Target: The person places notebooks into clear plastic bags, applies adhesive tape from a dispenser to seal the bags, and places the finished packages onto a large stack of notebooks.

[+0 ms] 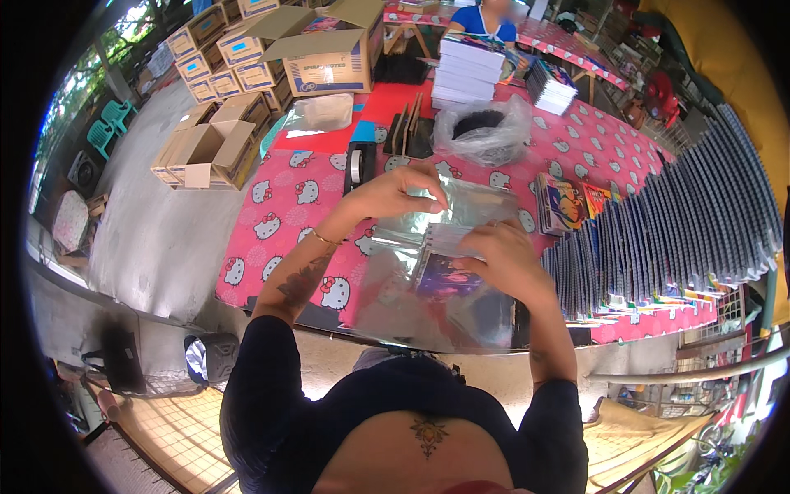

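A small spiral notebook (447, 274) with a dark purple picture cover lies in front of me, its rings toward its left side. Shiny clear plastic film (387, 284) spreads under and around it. Above the notebook's upper edge, my left hand (403, 191) is closed, thumb and fingertips curled together over the film; whatever they hold is too fine to make out. My right hand (512, 257) reaches over the notebook's right side, thumb and fingers pinching clear plastic beside the upper part of the cover.
A long row of stacked spiral notebooks (658, 230) stands at right, with small picture-cover booklets (564, 204) beside it. Beyond my hands are a tape dispenser (359, 166), a plastic bag (485, 136) and a paper stack (467, 72). Cardboard boxes (325, 62) stand far left; a person (485, 23) sits opposite.
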Action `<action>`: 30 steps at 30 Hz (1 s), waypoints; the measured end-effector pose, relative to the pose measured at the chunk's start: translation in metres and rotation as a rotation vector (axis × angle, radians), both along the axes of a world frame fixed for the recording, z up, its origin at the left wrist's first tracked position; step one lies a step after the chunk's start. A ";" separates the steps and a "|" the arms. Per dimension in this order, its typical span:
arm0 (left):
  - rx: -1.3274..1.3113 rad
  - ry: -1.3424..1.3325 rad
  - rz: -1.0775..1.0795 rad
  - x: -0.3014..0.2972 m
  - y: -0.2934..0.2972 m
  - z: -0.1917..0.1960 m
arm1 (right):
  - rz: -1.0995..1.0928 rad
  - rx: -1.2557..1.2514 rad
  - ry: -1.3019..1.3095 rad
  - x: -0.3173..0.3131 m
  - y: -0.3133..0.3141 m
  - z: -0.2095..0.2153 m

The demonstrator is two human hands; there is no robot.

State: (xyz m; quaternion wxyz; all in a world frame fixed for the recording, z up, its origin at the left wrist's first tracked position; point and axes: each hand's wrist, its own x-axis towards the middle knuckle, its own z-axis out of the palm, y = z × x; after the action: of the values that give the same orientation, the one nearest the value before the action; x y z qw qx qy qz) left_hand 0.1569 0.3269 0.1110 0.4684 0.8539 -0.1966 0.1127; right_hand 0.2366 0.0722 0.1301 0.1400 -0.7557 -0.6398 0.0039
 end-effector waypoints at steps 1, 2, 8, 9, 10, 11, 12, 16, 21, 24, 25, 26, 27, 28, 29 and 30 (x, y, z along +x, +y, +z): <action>-0.055 0.061 -0.005 -0.001 0.004 -0.005 | -0.030 0.162 0.011 -0.001 -0.013 0.000; -0.070 0.033 0.018 0.001 0.003 -0.008 | -0.069 0.326 0.012 -0.003 -0.031 0.005; 0.066 -0.126 0.049 0.035 -0.037 -0.026 | -0.214 0.514 0.548 0.052 -0.079 -0.098; 0.131 -0.159 0.048 0.043 -0.044 -0.038 | -0.080 0.432 0.399 0.049 -0.062 -0.104; 0.178 -0.197 0.058 0.048 -0.054 -0.043 | 0.042 0.347 0.247 0.047 -0.053 -0.107; 0.227 -0.233 0.071 0.050 -0.064 -0.047 | 0.032 0.333 0.254 0.043 -0.049 -0.109; 0.276 -0.270 0.084 0.052 -0.069 -0.051 | 0.023 0.319 0.262 0.041 -0.047 -0.111; 0.389 -0.216 0.275 0.052 -0.074 -0.080 | -0.007 0.366 0.364 0.033 -0.043 -0.109; 0.239 -0.190 0.539 0.046 -0.095 -0.058 | -0.023 0.472 0.531 0.050 -0.046 -0.125; 0.166 -0.150 0.288 0.015 -0.095 -0.017 | -0.207 0.595 0.813 0.092 -0.027 -0.126; 0.458 -0.212 0.280 0.005 -0.107 -0.003 | -0.246 0.521 0.911 0.098 -0.015 -0.120; 0.748 -0.264 0.276 -0.007 -0.118 0.006 | -0.278 0.437 1.015 0.096 -0.006 -0.116; 0.754 -0.379 0.314 -0.005 -0.122 0.016 | -0.256 0.417 0.950 0.097 0.004 -0.106; 0.478 -0.354 0.352 -0.005 -0.119 0.022 | -0.237 0.398 0.884 0.097 0.011 -0.097; 0.203 -0.329 0.381 -0.005 -0.112 0.028 | -0.219 0.383 0.816 0.097 0.017 -0.086; -0.076 -0.292 0.415 -0.011 -0.104 0.030 | -0.216 0.305 0.776 0.090 0.021 -0.076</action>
State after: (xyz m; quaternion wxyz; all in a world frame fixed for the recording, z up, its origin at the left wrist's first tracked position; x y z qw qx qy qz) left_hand 0.1456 0.2227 0.1414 0.4335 0.8326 -0.0782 0.3357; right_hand 0.3268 0.0937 0.0542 0.4799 -0.7315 -0.4503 0.1785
